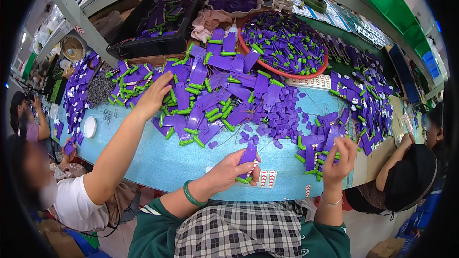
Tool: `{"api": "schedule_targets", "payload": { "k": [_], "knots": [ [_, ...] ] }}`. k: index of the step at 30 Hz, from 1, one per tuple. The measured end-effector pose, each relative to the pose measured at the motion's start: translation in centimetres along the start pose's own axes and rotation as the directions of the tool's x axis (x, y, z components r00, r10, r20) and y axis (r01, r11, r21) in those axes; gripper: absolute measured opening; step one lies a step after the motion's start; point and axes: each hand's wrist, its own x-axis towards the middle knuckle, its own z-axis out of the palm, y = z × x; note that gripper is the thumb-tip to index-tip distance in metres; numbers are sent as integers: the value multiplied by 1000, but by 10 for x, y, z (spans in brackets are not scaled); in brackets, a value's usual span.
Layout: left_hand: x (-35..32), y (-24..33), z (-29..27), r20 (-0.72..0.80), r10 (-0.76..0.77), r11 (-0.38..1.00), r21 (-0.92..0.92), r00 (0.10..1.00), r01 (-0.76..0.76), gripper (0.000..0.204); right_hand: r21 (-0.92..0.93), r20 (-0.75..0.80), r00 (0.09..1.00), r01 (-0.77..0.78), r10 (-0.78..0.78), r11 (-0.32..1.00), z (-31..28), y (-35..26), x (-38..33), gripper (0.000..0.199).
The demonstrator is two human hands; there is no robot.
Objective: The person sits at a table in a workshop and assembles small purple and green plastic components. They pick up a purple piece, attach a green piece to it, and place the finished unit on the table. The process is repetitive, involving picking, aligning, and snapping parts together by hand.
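Note:
My left hand, with a green bangle at its wrist, grips a flat purple plastic piece above the table's front edge. The piece has a bright green end and a red-and-white striped sticker along its side. Beside that hand lies a small backing sheet with striped stickers. My right hand is raised at the right with fingers curled and tips close together; whether anything small is between them I cannot make out. Just behind and left of it sits a small heap of purple-and-green pieces.
A large purple-and-green pile covers the middle, with small purple parts beside it. Behind stand a red basin and black crate. From the left, a co-worker's hand reaches into the pile. Another person sits right.

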Motion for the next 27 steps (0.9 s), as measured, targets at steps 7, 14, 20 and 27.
{"api": "schedule_targets", "payload": {
  "k": [7,14,20,27],
  "knots": [
    [-4,-9,4,-14,83,975,209,996,-78,19,296,137,983,76,-121,952,14,-51,-21,28],
    [-5,-9,8,-79,75,946,322,994,-46,26,426,298,948,-30,-109,904,27,-70,-26,26],
    [-4,-18,7,-92,113,910,409,989,-66,24,415,383,918,-78,-97,906,33,-73,-31,24],
    [-12,-3,2,-219,233,918,372,947,-140,15,201,422,894,-250,147,947,45,-41,-26,16]
  ]
}}
